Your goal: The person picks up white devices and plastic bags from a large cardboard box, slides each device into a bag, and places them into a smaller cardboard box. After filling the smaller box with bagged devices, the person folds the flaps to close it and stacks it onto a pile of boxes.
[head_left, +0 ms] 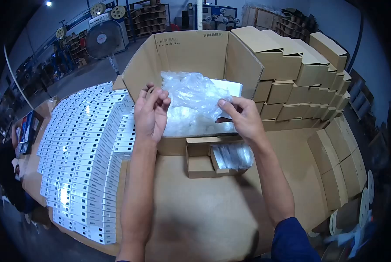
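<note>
My right hand (241, 114) pinches a clear plastic bag (195, 94) at its lower right side, above a large open carton (191, 50). At the bag's left edge is my left hand (152, 111), its fingers curled; whether they grip the film cannot be made out. More clear plastic and a white box (228, 87) lie inside the carton. Below the hands, a small open cardboard box (200, 165) stands on the table, with a stack of clear plastic packets (232, 156) in its right part.
Many white labelled boxes (79, 161) are stacked on the left. Brown cartons (291, 87) are piled at the back right, and more (339, 161) stand at the right edge of the table (195, 218). A fan (103, 40) and a person (7, 170) are beyond.
</note>
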